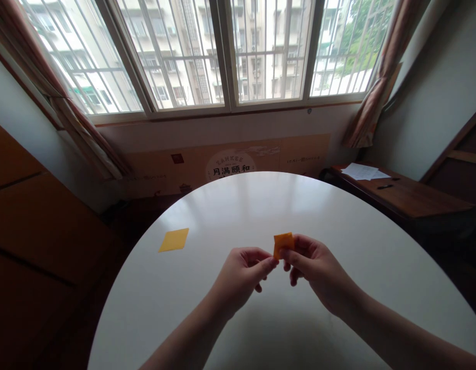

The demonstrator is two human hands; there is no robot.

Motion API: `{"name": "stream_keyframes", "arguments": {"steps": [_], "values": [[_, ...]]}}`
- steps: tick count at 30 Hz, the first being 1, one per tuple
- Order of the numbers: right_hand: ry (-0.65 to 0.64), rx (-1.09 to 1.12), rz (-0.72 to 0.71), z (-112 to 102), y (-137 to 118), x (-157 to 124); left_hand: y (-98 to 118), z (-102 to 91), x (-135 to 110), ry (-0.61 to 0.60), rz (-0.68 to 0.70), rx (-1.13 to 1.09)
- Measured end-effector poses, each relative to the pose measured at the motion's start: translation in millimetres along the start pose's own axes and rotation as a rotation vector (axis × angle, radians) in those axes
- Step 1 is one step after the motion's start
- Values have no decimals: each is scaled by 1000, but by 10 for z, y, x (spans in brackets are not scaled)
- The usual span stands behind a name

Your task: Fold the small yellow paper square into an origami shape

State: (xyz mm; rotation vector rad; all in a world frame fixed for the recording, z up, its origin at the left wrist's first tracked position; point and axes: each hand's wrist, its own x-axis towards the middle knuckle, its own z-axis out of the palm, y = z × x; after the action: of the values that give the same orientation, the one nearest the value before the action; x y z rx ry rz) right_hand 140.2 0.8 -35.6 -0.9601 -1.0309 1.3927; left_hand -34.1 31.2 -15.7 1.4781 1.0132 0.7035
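Above the middle of the round white table [261, 205] both my hands pinch a small folded orange paper [283, 242]. My right hand [313, 270] grips its right lower edge between thumb and fingers. My left hand [241, 275] is closed, its fingertips meeting the paper's lower left corner. A flat yellow square of paper [174, 240] lies on the table to the left, apart from both hands.
A dark wooden side table [407, 198] at the right holds white sheets [363, 171] and a pen [385, 186]. A cardboard panel [230, 162] leans under the barred window. Wooden furniture [37, 231] stands at the left.
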Motion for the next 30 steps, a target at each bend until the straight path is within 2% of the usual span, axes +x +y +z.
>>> {"name": "stream_keyframes", "arguments": {"steps": [4,7,9,14,17,24,30], "values": [[-30,41,41,14,16,-1,8,7,-50,-101,90,236],[-68,-28,3,21,-3,-12,59,-38,-88,-116,129,381],[-91,-111,-32,13,-24,-22,89,-78,-94,-120,126,403],[-136,-339,-29,-1,-78,-47,75,-105,-61,-77,113,312],[-152,-385,-10,13,-105,-56,47,-79,-48,-69,83,204],[-196,-228,74,1,-106,-45,84,-62,-17,2,23,-62],[-125,-41,129,-9,-50,-17,77,-49,-9,50,-68,-180]]}}
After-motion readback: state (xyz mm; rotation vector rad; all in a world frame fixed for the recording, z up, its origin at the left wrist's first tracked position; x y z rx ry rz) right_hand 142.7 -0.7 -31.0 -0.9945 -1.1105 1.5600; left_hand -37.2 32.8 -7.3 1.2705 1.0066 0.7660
